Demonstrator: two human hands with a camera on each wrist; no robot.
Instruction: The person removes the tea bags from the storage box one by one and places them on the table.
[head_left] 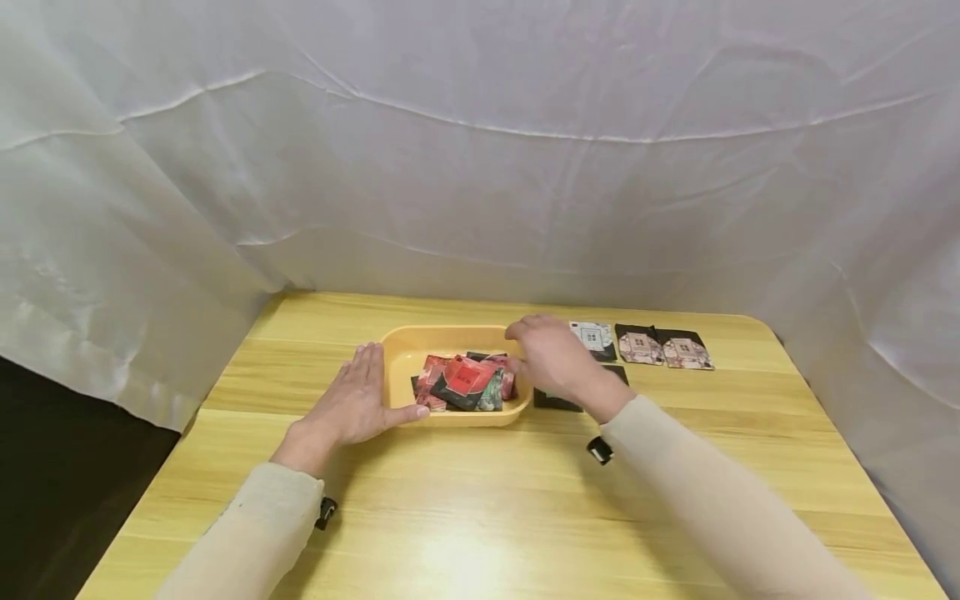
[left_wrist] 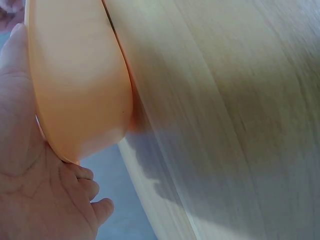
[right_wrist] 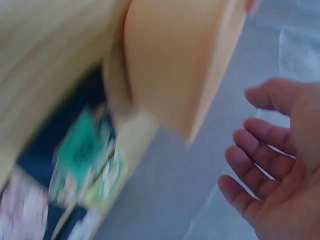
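A shallow yellow plastic tray (head_left: pixel 397 367) sits on the table with several small square packets (head_left: pixel 467 379) heaped in it, mostly red and black. My left hand (head_left: pixel 354 398) lies against the tray's left end, its fingers straight along the wall and the thumb over the front rim. Above the tray's right end is my right hand (head_left: pixel 551 354). In the right wrist view its fingers are loosely bent with nothing between them, apart from the tray. Beneath that hand, a dark packet (head_left: pixel 555 402) lies partly hidden beside the tray.
To the right, a white-and-black packet (head_left: pixel 592 337) and two black packets with pinkish prints, a left one (head_left: pixel 640 346) and a right one (head_left: pixel 685 350), lie on the wooden table (head_left: pixel 465 500). A pale curtain (head_left: pixel 480 208) hangs behind and at both sides.
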